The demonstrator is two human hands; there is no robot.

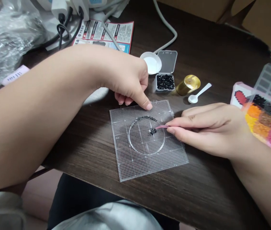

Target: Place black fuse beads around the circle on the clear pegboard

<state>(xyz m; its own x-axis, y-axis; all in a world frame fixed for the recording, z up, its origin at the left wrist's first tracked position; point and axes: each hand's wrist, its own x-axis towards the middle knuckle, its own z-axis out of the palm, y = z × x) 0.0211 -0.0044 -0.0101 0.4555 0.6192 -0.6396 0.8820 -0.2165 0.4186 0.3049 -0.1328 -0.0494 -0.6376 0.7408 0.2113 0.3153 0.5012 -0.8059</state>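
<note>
A clear pegboard lies on the dark table, with a circle outline showing on it. Small black beads sit in a cluster inside the circle, and more black beads form an arc along its top. My right hand pinches pink tweezers, whose tips are at the cluster. My left hand rests its thumb on the board's back edge; its other fingers are curled, and nothing shows in them.
Behind the board stand an open box of black beads, a white dish, a gold cylinder and a white spoon. A colourful bead tray is right; crinkled plastic, cables and a leaflet lie back left.
</note>
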